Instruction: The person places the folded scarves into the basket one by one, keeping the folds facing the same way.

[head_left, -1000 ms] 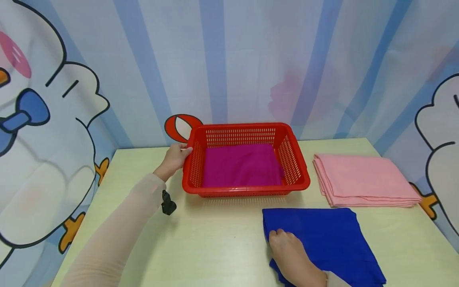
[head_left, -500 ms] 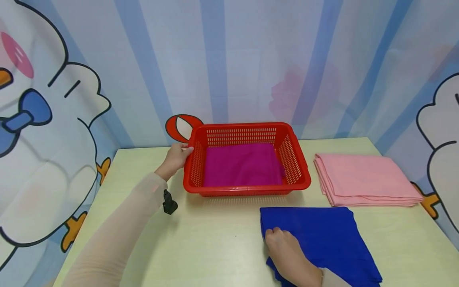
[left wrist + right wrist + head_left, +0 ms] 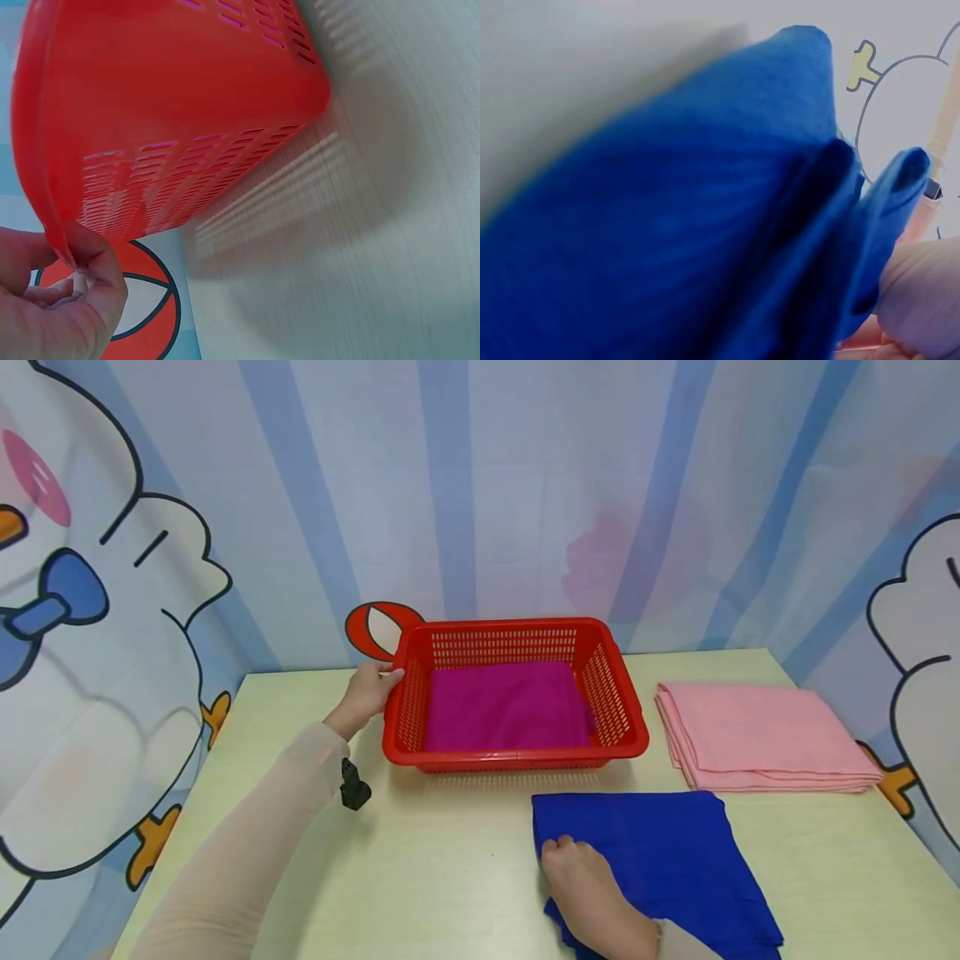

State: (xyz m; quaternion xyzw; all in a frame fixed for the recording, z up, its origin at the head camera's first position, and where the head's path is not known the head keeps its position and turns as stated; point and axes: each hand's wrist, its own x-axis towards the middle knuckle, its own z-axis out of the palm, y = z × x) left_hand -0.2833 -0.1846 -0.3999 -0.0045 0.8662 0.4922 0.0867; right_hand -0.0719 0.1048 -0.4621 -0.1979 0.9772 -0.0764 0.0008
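Observation:
A red plastic basket (image 3: pixel 517 760) with slotted walls stands on the table, and a folded magenta cloth (image 3: pixel 506 706) lies inside it. My left hand (image 3: pixel 365 697) pinches the basket's left rim between thumb and fingers; the left wrist view shows this hand (image 3: pixel 71 292) at the rim close up. At the front right lies a folded blue cloth (image 3: pixel 660 852). My right hand (image 3: pixel 588 889) grips its left edge with curled fingers. In the right wrist view the blue cloth (image 3: pixel 667 202) bunches beside the hand (image 3: pixel 922 300), and the fingertips are mostly hidden.
A folded pink cloth (image 3: pixel 765 735) lies to the right of the basket, behind the blue one. The pale table (image 3: pixel 427 877) ends at the back against a blue striped backdrop (image 3: pixel 517 485) printed with cartoon birds. A small black device (image 3: pixel 354 785) hangs at the left wrist.
The blue cloth has slid a little to the left together with my right hand. My left hand and the basket stay where they were.

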